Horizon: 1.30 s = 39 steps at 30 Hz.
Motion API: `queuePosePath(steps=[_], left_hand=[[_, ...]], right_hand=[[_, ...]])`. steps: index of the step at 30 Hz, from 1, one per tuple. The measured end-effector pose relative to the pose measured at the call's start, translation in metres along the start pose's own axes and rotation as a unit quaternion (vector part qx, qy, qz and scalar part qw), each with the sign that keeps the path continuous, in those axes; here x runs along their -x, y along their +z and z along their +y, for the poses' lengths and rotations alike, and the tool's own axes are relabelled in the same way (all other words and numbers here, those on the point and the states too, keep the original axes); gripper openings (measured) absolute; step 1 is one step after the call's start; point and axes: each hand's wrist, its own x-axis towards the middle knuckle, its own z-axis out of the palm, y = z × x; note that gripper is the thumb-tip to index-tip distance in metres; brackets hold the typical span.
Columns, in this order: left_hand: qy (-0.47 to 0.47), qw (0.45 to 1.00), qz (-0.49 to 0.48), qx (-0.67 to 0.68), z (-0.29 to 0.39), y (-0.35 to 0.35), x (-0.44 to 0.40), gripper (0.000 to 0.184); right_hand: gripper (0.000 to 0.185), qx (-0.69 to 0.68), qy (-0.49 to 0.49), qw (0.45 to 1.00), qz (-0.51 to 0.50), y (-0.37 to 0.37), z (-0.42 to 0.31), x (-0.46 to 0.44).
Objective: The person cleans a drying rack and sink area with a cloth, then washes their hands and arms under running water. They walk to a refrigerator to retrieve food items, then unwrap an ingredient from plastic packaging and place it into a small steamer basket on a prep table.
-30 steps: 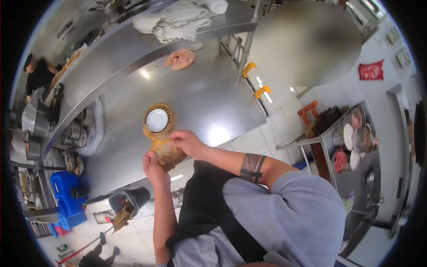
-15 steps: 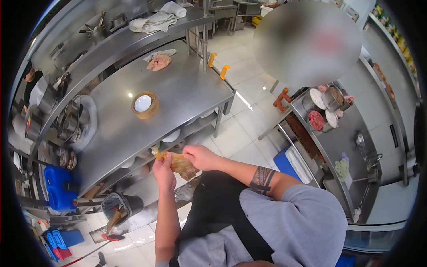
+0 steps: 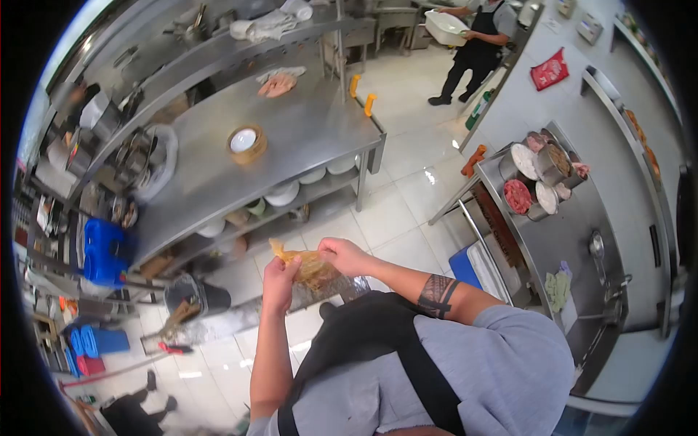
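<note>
A yellowish-brown, see-through plastic bag point(image 3: 314, 272) hangs in front of my apron, with something brown inside that I cannot make out. My left hand point(image 3: 280, 280) is closed on its upper left edge, thumb pressed on top. Pinched on the upper right edge is my right hand point(image 3: 343, 256). A crumpled end of the bag sticks up past my left thumb. Floor tiles lie below both hands, and the steel table is just beyond them.
On the steel table point(image 3: 200, 174) sit a bamboo steamer point(image 3: 247, 144) and a pink cloth point(image 3: 278, 84). A bin point(image 3: 196, 296) stands left. Meat containers point(image 3: 518, 196) rest on the right counter point(image 3: 563, 236). Co-workers stand at the far back, holding a white tub point(image 3: 446, 27), and lower left.
My view has shifted, so the table appears farther off. Both hands still hold the bag. The back co-worker with the tub now shows, and another person's legs appear lower left.
</note>
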Motion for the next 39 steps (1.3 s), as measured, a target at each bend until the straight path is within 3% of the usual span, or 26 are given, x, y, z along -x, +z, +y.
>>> queuePosePath(steps=[2,4,5,8,9,13,15,19,20,23,25,27,31,35,37,39], left_hand=[[-0.039,0.992,0.031,-0.113,-0.015,0.011,0.013,0.025],[-0.034,0.997,0.011,-0.072,-0.022,0.025,0.032,0.023],[-0.017,0.991,0.026,-0.129,-0.026,0.027,0.039,0.021],[0.016,0.992,0.071,-0.107,-0.038,0.031,0.044,0.023],[-0.002,0.996,0.093,0.006,-0.046,0.028,0.04,0.019],[-0.022,0.986,0.151,0.064,-0.062,-0.004,0.041,0.02],[-0.022,0.976,0.193,0.102,-0.069,-0.027,0.035,0.021],[0.008,0.988,0.151,-0.016,-0.067,-0.091,0.038,0.019],[0.006,0.987,0.136,-0.09,-0.056,-0.107,0.035,0.02],[-0.023,0.989,0.119,-0.088,-0.025,-0.157,0.024,0.023],[0.026,0.99,0.068,-0.121,-0.016,-0.192,0.001,0.021],[0.029,0.999,0.008,-0.029,0.014,-0.208,-0.022,0.023],[-0.014,0.988,-0.04,-0.151,0.105,-0.226,-0.08,0.022],[0.143,0.903,0.04,-0.404,0.168,-0.241,-0.151,0.017],[0.275,0.812,0.019,-0.515,0.19,-0.264,-0.192,0.017],[0.223,0.811,0.042,-0.539,0.204,-0.287,-0.225,0.014]], right_hand=[[0.015,0.033,-0.044,0.998,-0.007,-0.012,0.014,0.016],[0.015,0.001,-0.008,0.999,-0.043,-0.022,0.023,0.032],[0.015,0.027,-0.046,0.998,-0.046,-0.026,0.031,0.037],[0.015,0.038,0.037,0.994,-0.093,-0.024,0.033,0.036],[0.015,0.04,0.04,0.992,-0.11,-0.015,0.033,0.034],[0.014,0.086,0.039,0.98,-0.174,0.029,0.036,0.009],[0.015,0.182,-0.013,0.954,-0.239,0.058,0.023,-0.016],[0.018,0.075,0.071,0.957,-0.271,0.129,-0.004,-0.052],[0.02,0.082,0.041,0.965,-0.246,0.143,-0.003,-0.063],[0.021,0.104,-0.007,0.98,-0.168,0.169,0.004,-0.102],[0.023,0.056,0.037,0.989,-0.13,0.178,-0.02,-0.13],[0.024,0.002,0.073,0.993,-0.093,0.177,-0.039,-0.161],[0.022,-0.047,-0.021,0.998,-0.036,0.168,-0.074,-0.23],[0.02,-0.074,-0.122,0.99,0.003,0.168,-0.087,-0.317],[0.02,-0.082,-0.076,0.993,-0.03,0.168,-0.102,-0.365],[0.021,-0.065,-0.12,0.991,-0.014,0.181,-0.104,-0.414]])
